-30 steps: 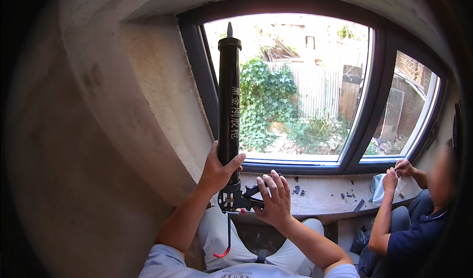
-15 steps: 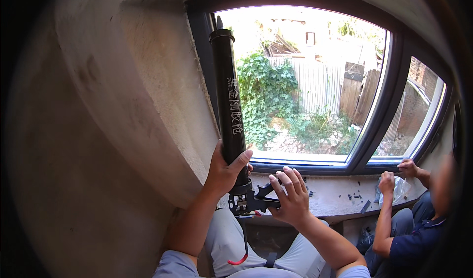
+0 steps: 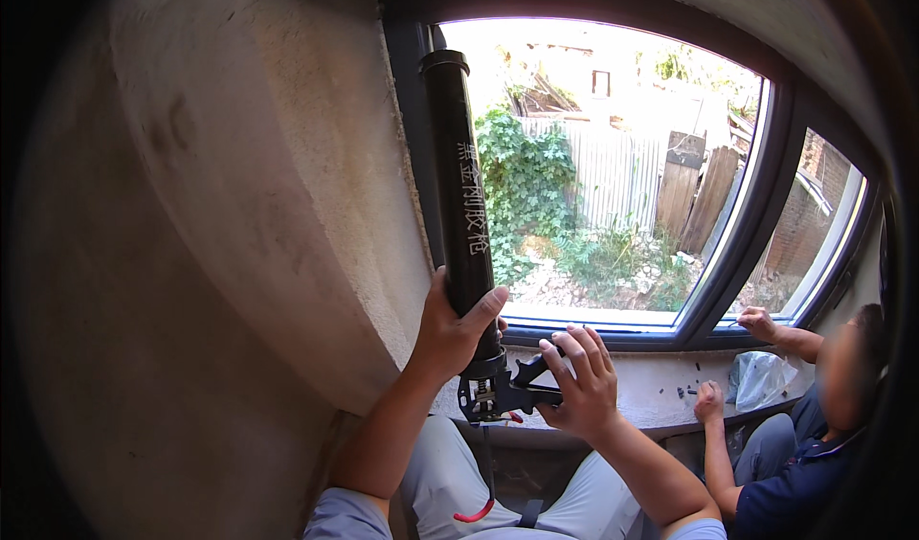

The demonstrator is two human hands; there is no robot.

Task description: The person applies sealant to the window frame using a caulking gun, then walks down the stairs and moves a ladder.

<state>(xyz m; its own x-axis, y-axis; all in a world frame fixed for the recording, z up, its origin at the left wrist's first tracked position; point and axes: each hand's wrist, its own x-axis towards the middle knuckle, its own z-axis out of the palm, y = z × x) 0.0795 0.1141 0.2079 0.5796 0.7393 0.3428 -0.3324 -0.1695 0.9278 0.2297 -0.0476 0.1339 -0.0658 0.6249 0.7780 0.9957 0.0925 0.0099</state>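
Observation:
A black caulking gun (image 3: pixel 459 195) with a long round barrel stands nearly upright in front of me, its tip leaning slightly left against the window frame in the picture. My left hand (image 3: pixel 459 325) is wrapped round the lower barrel, with the thumb lying across its front. My right hand (image 3: pixel 584 387) is at the handle and trigger (image 3: pixel 536 384), thumb on the lower arm and bent fingers at the upper one; the palm side is partly hidden. Below the gun's frame hangs its thin rod (image 3: pixel 489 473), ending in a red-tipped hook (image 3: pixel 475 515) above my lap.
A dark-framed window (image 3: pixel 593 344) fills the wall ahead, above a pale sill (image 3: pixel 632 387). To the right a co-worker (image 3: pixel 795 473) sits by the sill, near a clear plastic bag (image 3: pixel 756 379) and several small dark pieces. A rough plastered wall (image 3: pixel 316 205) rises close on my left.
In the picture, the caulking gun and both my hands have shifted slightly right and down. The co-worker's hands have moved apart, off the plastic bag, one lowered to the sill.

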